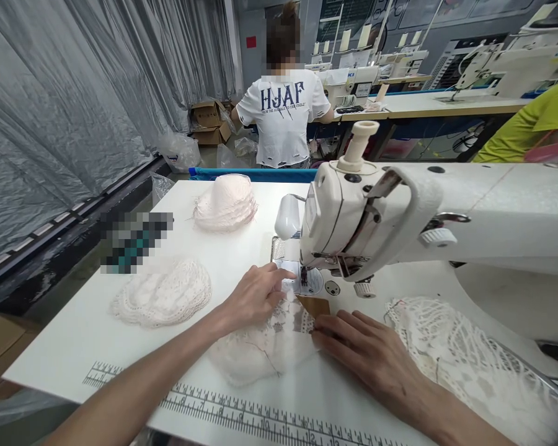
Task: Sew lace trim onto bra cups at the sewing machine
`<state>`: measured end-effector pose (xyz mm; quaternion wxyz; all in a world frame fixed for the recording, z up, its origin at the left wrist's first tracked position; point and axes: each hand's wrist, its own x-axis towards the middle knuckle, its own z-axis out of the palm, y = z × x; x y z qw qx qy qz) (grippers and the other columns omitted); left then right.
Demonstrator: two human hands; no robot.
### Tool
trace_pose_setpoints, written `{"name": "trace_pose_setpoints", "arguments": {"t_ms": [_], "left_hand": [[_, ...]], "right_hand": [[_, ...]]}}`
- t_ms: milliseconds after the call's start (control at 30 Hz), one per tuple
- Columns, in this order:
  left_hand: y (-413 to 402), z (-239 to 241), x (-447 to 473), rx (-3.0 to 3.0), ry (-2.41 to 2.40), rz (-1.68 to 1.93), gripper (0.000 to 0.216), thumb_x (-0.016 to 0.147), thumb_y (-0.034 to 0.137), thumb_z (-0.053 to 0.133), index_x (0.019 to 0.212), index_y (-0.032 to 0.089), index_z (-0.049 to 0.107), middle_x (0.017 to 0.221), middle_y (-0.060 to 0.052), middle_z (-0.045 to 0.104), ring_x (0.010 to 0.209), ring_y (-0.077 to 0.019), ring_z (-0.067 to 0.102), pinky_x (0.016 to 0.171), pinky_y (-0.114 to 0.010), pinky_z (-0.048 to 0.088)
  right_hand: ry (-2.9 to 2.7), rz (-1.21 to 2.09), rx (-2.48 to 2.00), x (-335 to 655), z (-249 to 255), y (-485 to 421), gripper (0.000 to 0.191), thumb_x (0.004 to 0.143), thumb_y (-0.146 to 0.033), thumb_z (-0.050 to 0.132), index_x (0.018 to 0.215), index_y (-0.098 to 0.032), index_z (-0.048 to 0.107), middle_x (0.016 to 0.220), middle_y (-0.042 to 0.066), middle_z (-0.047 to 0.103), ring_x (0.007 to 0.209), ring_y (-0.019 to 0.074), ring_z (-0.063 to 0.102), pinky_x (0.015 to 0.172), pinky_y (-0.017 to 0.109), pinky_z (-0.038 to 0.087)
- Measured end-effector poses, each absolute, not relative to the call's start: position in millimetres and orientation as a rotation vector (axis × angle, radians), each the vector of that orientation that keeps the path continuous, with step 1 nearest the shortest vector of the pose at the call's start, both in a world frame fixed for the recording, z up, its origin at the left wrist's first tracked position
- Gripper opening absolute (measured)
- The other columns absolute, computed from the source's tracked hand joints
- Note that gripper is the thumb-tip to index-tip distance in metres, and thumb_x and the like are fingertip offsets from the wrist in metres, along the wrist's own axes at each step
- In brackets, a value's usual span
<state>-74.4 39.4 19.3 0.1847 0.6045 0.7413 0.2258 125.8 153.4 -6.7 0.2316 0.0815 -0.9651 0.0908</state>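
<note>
A white sewing machine [376,210] stands on the white table [65,347]. My left hand [255,296] lies flat on a pale pink lace cup piece [260,347], fingers stretched toward the needle plate [307,282]. My right hand [367,350] rests flat on the table with its fingertips pressing the lace edge beside a small brown card [314,305] under the presser foot. Both hands hold nothing in a grip.
A stack of lace cups [165,294] sits at the left and another stack [225,203] farther back. A heap of white lace [456,359] lies at the right. A person in a white shirt [283,105] stands behind; a yellow sleeve [534,124] shows at right.
</note>
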Motion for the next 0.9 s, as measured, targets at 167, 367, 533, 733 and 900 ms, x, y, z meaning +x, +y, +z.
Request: {"name": "trace_pose_setpoints", "arguments": {"t_ms": [167,367,533,733,900], "left_hand": [[39.4,17.5,-74.8,1.718,2.084,0.641,0.035,0.083,0.010,0.045,0.115,0.021,0.052,0.078,0.001,0.052,0.069,-0.0135,0.051,0.073,-0.034,0.043],[39.5,14.7,-75.6,1.731,2.093,0.652,0.036,0.082,0.008,0.044,0.114,0.022,0.053,0.079,0.000,0.053,0.070,-0.0138,0.052,0.073,-0.034,0.043],[39.3,14.9,-74.9,1.719,2.103,0.639,0.035,0.082,0.009,0.044,0.114,0.022,0.053,0.080,0.000,0.054,0.071,-0.0145,0.053,0.072,-0.033,0.043],[39.6,16.3,-73.8,1.704,2.114,0.637,0.033,0.083,0.011,0.045,0.113,0.021,0.053,0.080,0.000,0.054,0.071,-0.0145,0.053,0.072,-0.033,0.042],[39.6,15.4,-74.4,1.697,2.109,0.631,0.032,0.083,0.012,0.045,0.113,0.021,0.053,0.080,0.000,0.055,0.071,-0.0146,0.053,0.072,-0.033,0.042]], "right_hand": [[-2.634,0.208,0.234,125.8,-6.4,153.8,0.021,0.090,-0.006,0.041,0.090,-0.015,0.060,0.101,0.007,0.064,0.077,0.0147,0.055,0.061,0.028,0.043],[-2.629,0.167,0.249,126.0,-3.6,154.2,0.024,0.091,-0.007,0.039,0.091,-0.016,0.061,0.108,0.009,0.064,0.077,0.0150,0.056,0.061,0.029,0.044],[-2.626,0.165,0.257,125.6,-4.5,154.3,0.021,0.089,-0.007,0.042,0.092,-0.015,0.060,0.108,0.009,0.063,0.076,0.0149,0.055,0.060,0.029,0.043],[-2.631,0.191,0.189,125.4,-4.6,152.6,0.021,0.089,-0.006,0.041,0.090,-0.016,0.060,0.086,0.006,0.060,0.066,0.0130,0.049,0.055,0.026,0.038],[-2.632,0.185,0.180,125.4,-3.0,151.8,0.022,0.089,-0.006,0.040,0.091,-0.017,0.059,0.086,0.006,0.059,0.065,0.0125,0.048,0.055,0.026,0.037]]}}
